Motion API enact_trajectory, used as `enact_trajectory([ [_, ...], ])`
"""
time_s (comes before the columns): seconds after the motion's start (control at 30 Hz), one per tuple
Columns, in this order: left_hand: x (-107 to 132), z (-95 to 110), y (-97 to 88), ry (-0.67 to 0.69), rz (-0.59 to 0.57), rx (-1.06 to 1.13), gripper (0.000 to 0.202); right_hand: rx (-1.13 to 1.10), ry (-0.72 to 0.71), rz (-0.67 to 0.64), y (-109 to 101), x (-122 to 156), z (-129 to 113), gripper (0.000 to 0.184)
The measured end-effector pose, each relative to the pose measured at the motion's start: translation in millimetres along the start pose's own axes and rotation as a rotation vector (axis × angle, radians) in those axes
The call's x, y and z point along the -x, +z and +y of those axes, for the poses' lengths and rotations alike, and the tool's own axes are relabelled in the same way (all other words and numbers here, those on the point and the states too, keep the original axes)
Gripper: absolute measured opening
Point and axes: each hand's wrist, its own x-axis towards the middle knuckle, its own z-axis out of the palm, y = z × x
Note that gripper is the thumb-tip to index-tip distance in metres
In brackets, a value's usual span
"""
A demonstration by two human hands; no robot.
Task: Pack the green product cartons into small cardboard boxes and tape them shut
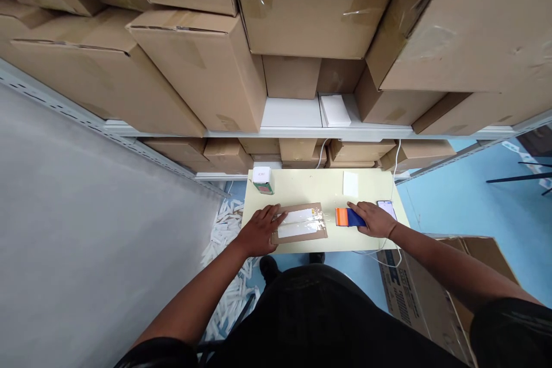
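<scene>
A flat cardboard package (323, 232) lies on the pale yellow table (297, 184), with white paper and shiny clear tape across its top. My left hand (259, 232) holds its left end, fingers spread over the top and the near corner. To the right of the package, my right hand (374, 219) grips a blue and orange tape dispenser (349, 217), its orange end toward the package. Clear film shows between the two. My palm hides the dispenser's right end. A phone (387, 208) with a lit screen lies just beyond my right hand.
A small white and green box (263, 180) stands at the table's far left; a white paper (351, 184) lies far right. Shelves of cardboard boxes (202, 69) rise ahead. White strips (228, 230) litter the floor at left. A large carton (414, 293) and white cable (395, 172) are at right.
</scene>
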Motion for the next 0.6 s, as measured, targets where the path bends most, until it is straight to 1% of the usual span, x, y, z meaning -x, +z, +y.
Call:
enact_trajectory([
  [0.1,0.1,-1.1,-0.2,0.005,0.004,0.01,0.1,0.051,0.003,-0.042,-7.9,6.9,1.4,0.083],
  [0.17,0.0,-2.0,-0.2,0.009,0.004,0.022,0.1,0.08,0.031,-0.092,-14.1,-0.3,-9.0,0.084],
  [0.27,-0.5,-1.6,-0.2,-0.002,-0.015,0.023,0.1,0.078,0.052,-0.176,-21.2,-26.6,-36.6,0.086],
  [0.37,-1.0,1.8,2.6,0.01,-0.053,0.023,0.1,0.055,0.141,-0.252,-23.4,-60.6,-63.3,0.086],
  [0.43,-1.1,4.0,6.7,0.025,-0.065,0.035,0.102,0.05,0.222,-0.344,-22.1,-80.0,-74.2,0.079],
  [0.5,-1.6,4.6,11.6,0.025,-0.053,0.052,0.102,0.034,0.29,-0.446,-17.7,-92.8,-79.7,0.063],
  [0.57,-3.1,3.3,15.4,0.018,-0.029,0.07,0.1,0.01,0.358,-0.494,-9.3,-98.1,-83.3,0.05],
  [0.6,-4.3,2.4,16.6,0.017,-0.017,0.082,0.1,0.0,0.391,-0.499,-3.7,-98.5,-85.3,0.047],
])
